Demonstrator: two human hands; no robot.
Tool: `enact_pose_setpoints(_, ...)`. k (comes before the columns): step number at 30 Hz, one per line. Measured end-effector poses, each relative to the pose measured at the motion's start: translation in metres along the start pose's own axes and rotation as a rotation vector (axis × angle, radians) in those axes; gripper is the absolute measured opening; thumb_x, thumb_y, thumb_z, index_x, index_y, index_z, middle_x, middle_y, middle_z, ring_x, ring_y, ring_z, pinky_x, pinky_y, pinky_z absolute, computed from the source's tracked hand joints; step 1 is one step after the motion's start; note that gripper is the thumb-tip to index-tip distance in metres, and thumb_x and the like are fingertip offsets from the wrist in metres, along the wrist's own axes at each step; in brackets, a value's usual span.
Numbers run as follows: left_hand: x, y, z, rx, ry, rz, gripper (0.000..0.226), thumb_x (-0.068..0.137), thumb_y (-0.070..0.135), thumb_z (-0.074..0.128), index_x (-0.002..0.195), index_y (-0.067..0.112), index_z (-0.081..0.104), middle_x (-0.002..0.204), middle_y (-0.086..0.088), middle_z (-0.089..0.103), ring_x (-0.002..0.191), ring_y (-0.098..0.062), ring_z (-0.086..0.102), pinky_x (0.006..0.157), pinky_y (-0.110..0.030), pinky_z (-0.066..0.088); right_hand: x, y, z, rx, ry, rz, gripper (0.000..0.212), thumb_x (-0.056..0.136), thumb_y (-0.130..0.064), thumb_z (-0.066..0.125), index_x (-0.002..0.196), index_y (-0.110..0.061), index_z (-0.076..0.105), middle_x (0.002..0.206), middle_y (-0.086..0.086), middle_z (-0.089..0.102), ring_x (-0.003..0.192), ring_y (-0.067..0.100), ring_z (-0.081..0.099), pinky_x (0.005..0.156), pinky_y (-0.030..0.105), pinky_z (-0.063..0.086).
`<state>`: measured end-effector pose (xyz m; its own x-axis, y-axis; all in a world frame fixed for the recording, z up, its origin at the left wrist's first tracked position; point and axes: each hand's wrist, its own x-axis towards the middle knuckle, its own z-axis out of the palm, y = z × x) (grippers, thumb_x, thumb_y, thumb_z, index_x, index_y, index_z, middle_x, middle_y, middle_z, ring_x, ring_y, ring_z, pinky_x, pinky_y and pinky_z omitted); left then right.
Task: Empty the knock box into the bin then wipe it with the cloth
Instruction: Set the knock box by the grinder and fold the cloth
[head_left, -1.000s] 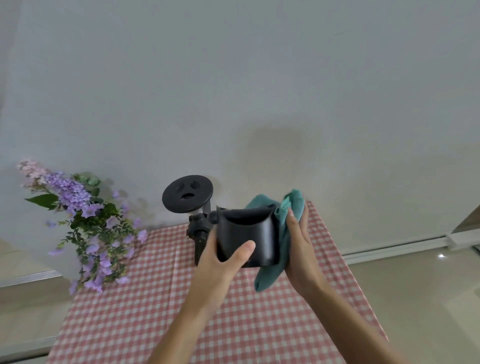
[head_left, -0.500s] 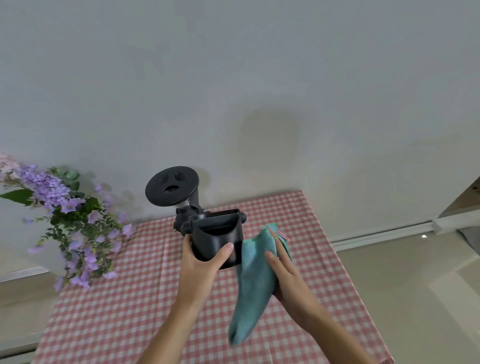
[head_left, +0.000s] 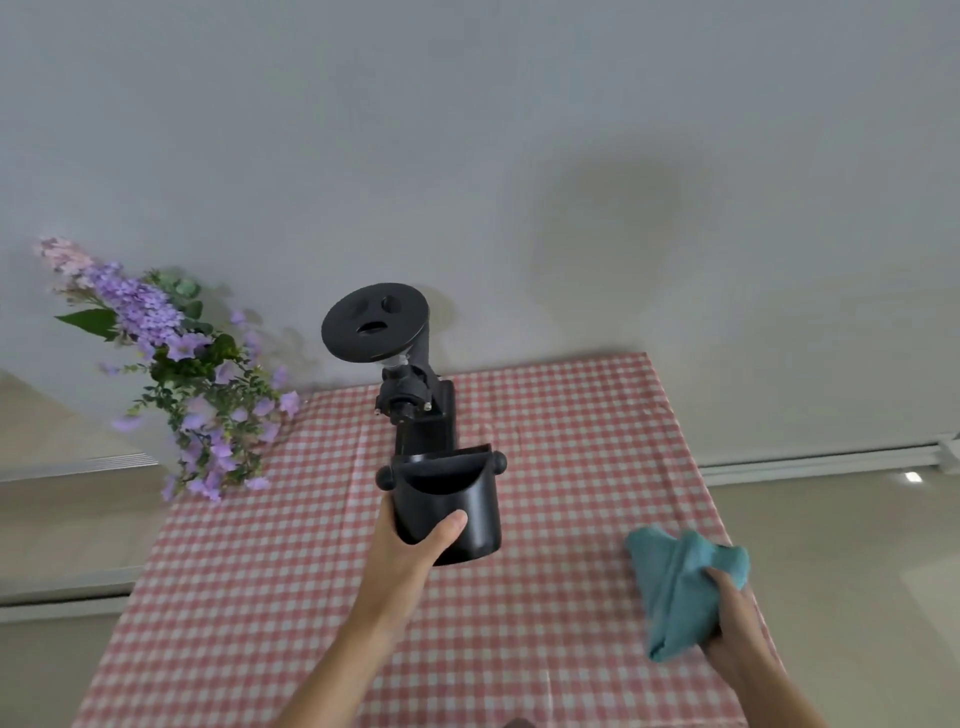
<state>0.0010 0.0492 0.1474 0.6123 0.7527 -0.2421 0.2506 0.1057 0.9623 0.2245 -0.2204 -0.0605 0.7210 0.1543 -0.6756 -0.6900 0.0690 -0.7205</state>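
The black knock box (head_left: 451, 501) is upright over the middle of the table, and my left hand (head_left: 410, 545) grips its lower side with the thumb across the front. I cannot see whether its base touches the cloth-covered table. My right hand (head_left: 730, 621) is far off to the right near the table's right edge, closed on the bunched teal cloth (head_left: 683, 587). The cloth is well apart from the knock box. No bin is in view.
A black coffee grinder (head_left: 408, 364) with a round lid stands right behind the knock box. Purple artificial flowers (head_left: 182, 374) hang over the table's back left corner. The table wears a red-and-white checked tablecloth (head_left: 291, 597). A white wall rises behind; floor lies to the right.
My right hand has pulled the teal cloth away from the knock box, down and to the right edge of the table. My left hand still holds the box, now lower.
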Motion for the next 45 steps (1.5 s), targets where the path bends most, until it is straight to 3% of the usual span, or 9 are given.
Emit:
enact_pose_setpoints(4, -0.008, -0.010, -0.008, 0.010, 0.002, -0.009, 0.073, 0.062, 0.051, 0.082, 0.128, 0.035, 0.056, 0.115, 0.024, 0.075, 0.109, 0.002, 0.071, 0.080, -0.014, 0.059, -0.004, -0.007, -0.014, -0.052, 0.107, -0.013, 0.041, 0.102, -0.018, 0.045, 0.140, -0.006, 0.050, 0.143, 0.027, 0.053, 0.076, 0.018, 0.076, 0.055, 0.030, 0.061)
enact_pose_setpoints(9, -0.013, -0.023, -0.013, 0.058, 0.015, 0.004, 0.063, 0.072, 0.031, 0.084, 0.128, 0.034, 0.054, 0.115, 0.025, 0.074, 0.108, 0.002, 0.071, 0.081, -0.010, 0.056, -0.018, -0.015, -0.009, -0.291, 0.161, 0.038, 0.046, 0.103, -0.025, 0.043, 0.145, -0.005, 0.042, 0.135, 0.023, 0.054, 0.110, 0.039, 0.055, 0.100, 0.060, 0.048)
enact_pose_setpoints(16, -0.017, -0.035, -0.023, 0.074, 0.020, 0.000, 0.061, 0.076, 0.025, 0.082, 0.127, 0.041, 0.052, 0.118, 0.030, 0.072, 0.110, 0.006, 0.069, 0.081, -0.008, 0.055, -0.054, -0.030, 0.012, -0.760, 0.364, -0.123, 0.094, 0.079, -0.049, 0.048, 0.156, -0.002, 0.020, 0.149, 0.039, 0.035, 0.133, 0.053, 0.042, 0.109, 0.059, 0.034)
enact_pose_setpoints(20, -0.014, -0.045, -0.029, 0.071, -0.013, -0.033, 0.063, 0.078, 0.025, 0.082, 0.130, 0.042, 0.051, 0.120, 0.027, 0.072, 0.112, 0.002, 0.069, 0.083, -0.011, 0.056, -0.108, -0.043, 0.088, -0.846, -0.185, -0.359, 0.066, 0.099, -0.040, 0.056, 0.154, -0.014, 0.031, 0.146, 0.019, 0.050, 0.128, 0.035, 0.054, 0.106, 0.049, 0.046)
enact_pose_setpoints(23, -0.012, -0.056, -0.034, 0.090, -0.044, -0.075, 0.066, 0.083, 0.015, 0.086, 0.134, 0.036, 0.050, 0.122, 0.017, 0.074, 0.115, -0.001, 0.069, 0.085, -0.013, 0.056, -0.138, -0.036, 0.144, -0.894, -0.677, -0.310, 0.080, 0.087, -0.057, 0.059, 0.156, -0.034, 0.026, 0.142, -0.016, 0.052, 0.124, 0.006, 0.058, 0.101, 0.033, 0.055)
enact_pose_setpoints(27, -0.008, -0.068, -0.045, 0.103, -0.088, -0.104, 0.072, 0.084, 0.011, 0.085, 0.141, 0.032, 0.046, 0.129, 0.015, 0.066, 0.107, 0.016, 0.065, 0.080, -0.009, 0.056, -0.153, -0.036, 0.189, -0.899, -0.992, -0.258, 0.074, 0.087, -0.036, 0.077, 0.133, -0.071, 0.031, 0.131, -0.040, 0.054, 0.125, -0.013, 0.052, 0.095, 0.019, 0.053)
enact_pose_setpoints(35, 0.041, -0.089, -0.094, 0.282, -0.216, -0.147, 0.114, 0.070, 0.034, 0.096, 0.156, 0.039, 0.021, 0.153, 0.011, 0.047, 0.137, -0.012, 0.051, 0.113, -0.040, 0.048, -0.138, -0.012, 0.237, -1.119, -0.831, -0.408, 0.086, 0.082, -0.033, 0.081, 0.150, -0.046, 0.030, 0.134, -0.017, 0.060, 0.113, 0.003, 0.066, 0.094, 0.035, 0.057)
enact_pose_setpoints(40, 0.088, -0.103, -0.118, 0.409, -0.282, -0.130, 0.105, 0.072, 0.032, 0.094, 0.153, 0.042, 0.027, 0.144, 0.016, 0.052, 0.138, -0.016, 0.052, 0.107, -0.050, 0.054, -0.115, 0.008, 0.275, -1.194, -0.792, -0.408, 0.088, 0.087, -0.015, 0.077, 0.154, -0.040, 0.026, 0.140, -0.010, 0.054, 0.088, 0.010, 0.076, 0.062, 0.031, 0.065)
enact_pose_setpoints(45, 0.124, -0.116, -0.122, 0.408, -0.295, -0.117, 0.099, 0.077, 0.022, 0.092, 0.154, 0.037, 0.032, 0.142, 0.015, 0.055, 0.135, -0.017, 0.054, 0.108, -0.048, 0.054, -0.096, 0.025, 0.308, -1.212, -0.714, -0.363, 0.084, 0.089, -0.013, 0.076, 0.152, -0.038, 0.025, 0.145, 0.002, 0.055, 0.086, 0.013, 0.077, 0.077, 0.037, 0.065)
